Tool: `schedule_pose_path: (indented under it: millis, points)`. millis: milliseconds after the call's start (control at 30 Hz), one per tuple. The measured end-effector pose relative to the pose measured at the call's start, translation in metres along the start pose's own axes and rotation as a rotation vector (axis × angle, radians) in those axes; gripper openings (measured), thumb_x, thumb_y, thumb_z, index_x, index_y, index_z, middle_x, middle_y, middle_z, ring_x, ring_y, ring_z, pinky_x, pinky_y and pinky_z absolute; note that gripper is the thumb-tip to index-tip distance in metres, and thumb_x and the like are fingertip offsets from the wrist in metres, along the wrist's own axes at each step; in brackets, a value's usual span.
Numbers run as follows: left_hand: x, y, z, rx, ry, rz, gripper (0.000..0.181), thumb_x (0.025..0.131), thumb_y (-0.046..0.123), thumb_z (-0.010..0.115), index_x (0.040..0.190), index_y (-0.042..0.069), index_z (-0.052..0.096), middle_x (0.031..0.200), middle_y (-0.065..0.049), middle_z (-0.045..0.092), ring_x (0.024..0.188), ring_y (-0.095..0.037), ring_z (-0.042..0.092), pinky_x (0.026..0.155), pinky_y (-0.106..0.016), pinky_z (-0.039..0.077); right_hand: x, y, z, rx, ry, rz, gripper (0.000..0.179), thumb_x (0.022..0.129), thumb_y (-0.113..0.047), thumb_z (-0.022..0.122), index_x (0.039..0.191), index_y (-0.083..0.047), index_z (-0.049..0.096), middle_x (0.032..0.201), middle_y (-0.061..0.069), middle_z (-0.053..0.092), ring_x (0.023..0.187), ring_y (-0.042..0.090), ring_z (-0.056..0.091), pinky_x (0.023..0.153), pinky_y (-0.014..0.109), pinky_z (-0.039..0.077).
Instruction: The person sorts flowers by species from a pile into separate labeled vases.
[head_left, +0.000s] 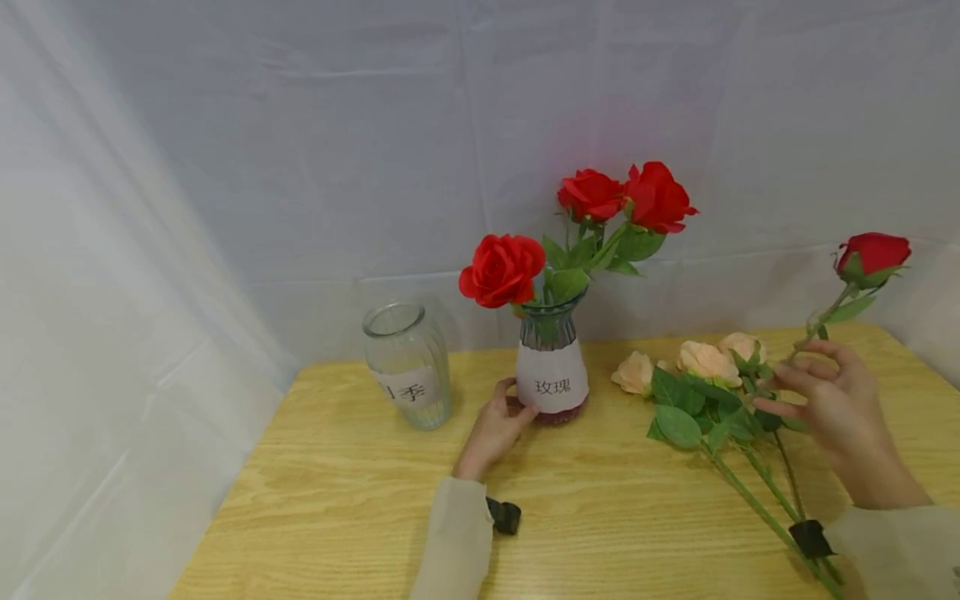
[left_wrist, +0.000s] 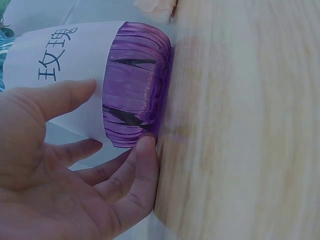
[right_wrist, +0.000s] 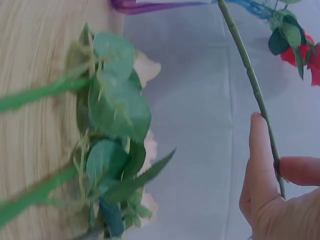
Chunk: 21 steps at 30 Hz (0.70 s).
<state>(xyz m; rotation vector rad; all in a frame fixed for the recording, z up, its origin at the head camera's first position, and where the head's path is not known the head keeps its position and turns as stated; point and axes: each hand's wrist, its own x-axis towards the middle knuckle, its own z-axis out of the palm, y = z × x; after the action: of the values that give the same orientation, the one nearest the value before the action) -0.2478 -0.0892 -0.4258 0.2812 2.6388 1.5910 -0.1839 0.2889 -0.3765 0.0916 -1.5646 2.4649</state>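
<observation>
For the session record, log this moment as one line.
left hand: holding purple-based vase | right hand: pinching red rose | in vase: three red roses | peach flowers: on table

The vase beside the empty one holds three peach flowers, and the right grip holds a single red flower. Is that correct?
Not quite: the three flowers in that vase are red, not peach, as the head view shows. The other vase is empty, and the right grip holds a single red flower.
</observation>
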Motion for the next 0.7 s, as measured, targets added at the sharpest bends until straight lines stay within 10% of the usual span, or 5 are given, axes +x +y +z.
schedule_pose_path:
  millis: [700]
  points:
    - [0.000, 0.000, 0.000, 0.002, 0.000, -0.017, 0.058, 0.097, 0.015, 0.067, 0.144, -0.006, 0.041, 0.121, -0.027, 0.063, 0.107, -0.038, 0.063, 0.078, -0.041, 0.055, 0.003, 0.004, 0.048, 0.145, 0.078, -0.168, 0.033, 0.093, 0.022, 0.053, 0.111, -0.003, 0.040, 0.085, 0.007, 0.056, 0.070, 0.022, 0.067, 0.060, 0.039, 0.060]
